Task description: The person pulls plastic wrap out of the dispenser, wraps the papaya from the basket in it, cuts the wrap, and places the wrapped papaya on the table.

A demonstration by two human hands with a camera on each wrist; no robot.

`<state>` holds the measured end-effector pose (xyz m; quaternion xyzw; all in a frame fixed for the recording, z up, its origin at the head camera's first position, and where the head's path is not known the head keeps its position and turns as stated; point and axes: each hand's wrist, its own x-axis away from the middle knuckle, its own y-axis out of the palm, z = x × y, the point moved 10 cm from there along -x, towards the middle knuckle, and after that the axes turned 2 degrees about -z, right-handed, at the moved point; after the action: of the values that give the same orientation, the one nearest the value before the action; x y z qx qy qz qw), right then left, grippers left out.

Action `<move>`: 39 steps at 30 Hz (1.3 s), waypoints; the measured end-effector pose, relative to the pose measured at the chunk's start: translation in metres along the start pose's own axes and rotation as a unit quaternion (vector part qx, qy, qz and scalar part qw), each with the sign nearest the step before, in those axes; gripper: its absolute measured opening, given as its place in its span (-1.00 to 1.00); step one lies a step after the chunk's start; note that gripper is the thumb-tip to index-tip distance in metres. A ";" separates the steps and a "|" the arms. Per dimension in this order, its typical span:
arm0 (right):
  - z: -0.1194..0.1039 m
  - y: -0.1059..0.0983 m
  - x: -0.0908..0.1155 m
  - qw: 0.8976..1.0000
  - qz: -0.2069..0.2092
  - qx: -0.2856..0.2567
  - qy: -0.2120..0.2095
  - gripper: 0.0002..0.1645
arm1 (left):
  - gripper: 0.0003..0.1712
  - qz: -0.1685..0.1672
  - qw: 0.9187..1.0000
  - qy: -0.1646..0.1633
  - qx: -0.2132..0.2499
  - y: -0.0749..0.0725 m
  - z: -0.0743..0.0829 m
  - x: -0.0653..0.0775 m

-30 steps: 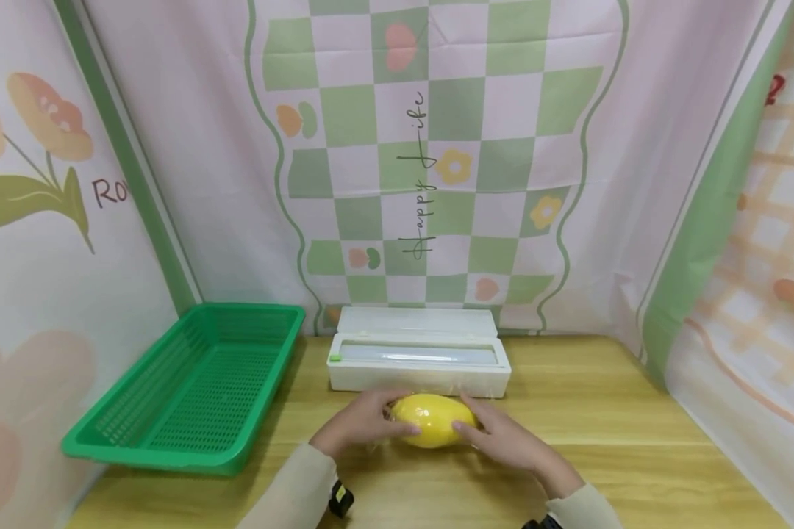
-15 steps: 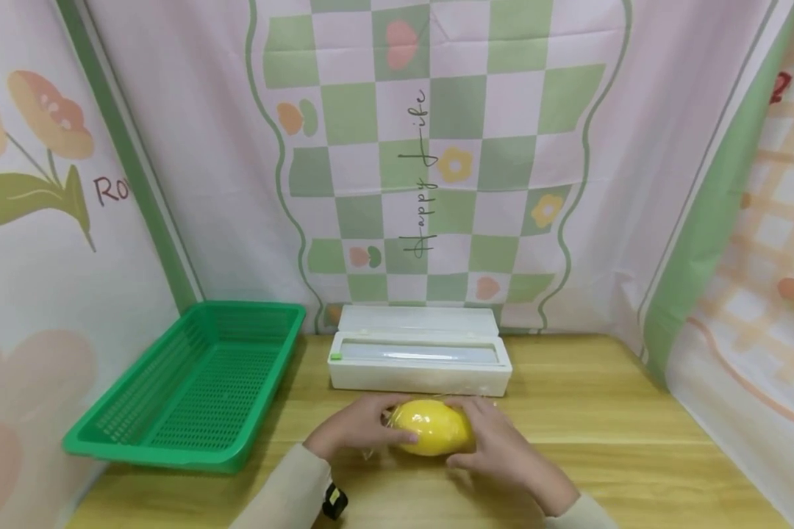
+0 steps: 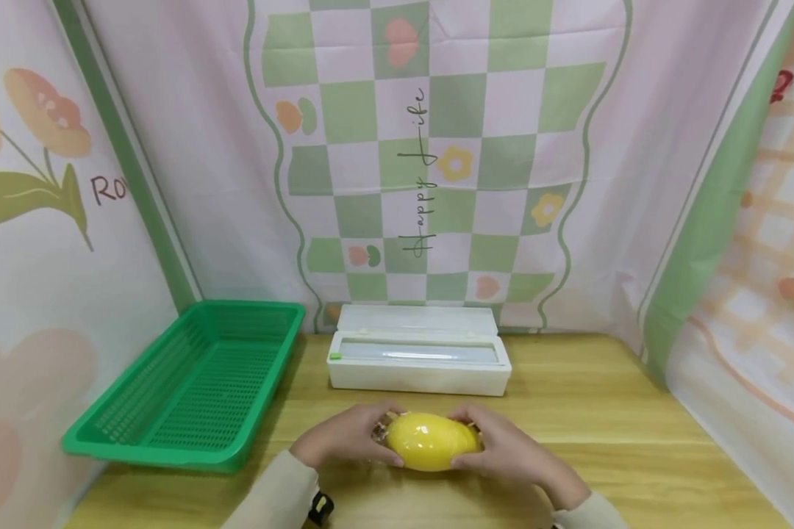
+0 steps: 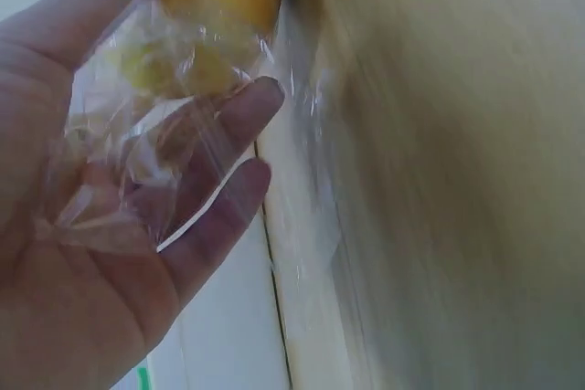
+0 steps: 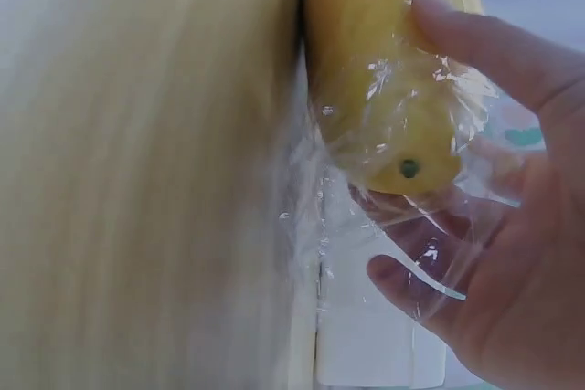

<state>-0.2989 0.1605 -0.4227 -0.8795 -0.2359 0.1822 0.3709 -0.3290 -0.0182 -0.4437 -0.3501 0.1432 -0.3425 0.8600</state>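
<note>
A glossy yellow oval fruit point(image 3: 430, 442) with a small green stem spot is wrapped in clear cling film point(image 5: 402, 125), close over the table in front of me. My left hand point(image 3: 353, 437) holds its left end, thumb at the near side. The film bunches loosely in that palm in the left wrist view. My right hand point(image 3: 506, 448) holds the opposite end, thumb on the near side. In the right wrist view its fingers curve behind the fruit, partly seen through the film. A loose flap of film point(image 4: 306, 162) hangs past the fingertips.
Behind the hands stands a white cling film dispenser point(image 3: 420, 380), lid raised, a roll showing inside. A green plastic basket point(image 3: 152, 461) with perforated sides and floor sits at the left. Patterned cloth point(image 3: 463, 110) hangs behind the wooden table point(image 3: 602, 411).
Both hands have drawn the wrapped fruit a little nearer to me. The right hand has shifted its hold on its end. Basket and dispenser have stayed put.
</note>
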 end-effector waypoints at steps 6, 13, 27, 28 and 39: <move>0.002 0.003 -0.005 0.998 -0.052 -0.029 0.004 -0.27 | -0.22 -0.002 1.000 0.010 -0.020 -0.004 -0.001 0.001; 0.008 0.007 -0.011 0.991 -0.109 -0.068 0.022 -0.40 | -0.21 -0.013 0.999 -0.029 0.008 -0.006 -0.011 0.002; 0.036 0.005 -0.019 0.983 -0.132 -0.095 0.085 -0.36 | -0.37 -0.040 0.997 -0.063 0.021 -0.010 -0.021 0.001; 0.036 0.003 -0.020 0.984 -0.125 -0.091 0.083 -0.35 | -0.36 -0.042 0.997 -0.065 0.024 -0.010 -0.022 -0.001; 0.034 -0.011 -0.035 0.990 -0.093 -0.103 0.039 -0.41 | -0.37 -0.040 0.995 -0.073 0.058 -0.017 -0.034 -0.019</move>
<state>-0.3477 0.1674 -0.4325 -0.8937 -0.3193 0.0874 0.3029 -0.3673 -0.0306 -0.4557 -0.3296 0.0458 -0.3575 0.8726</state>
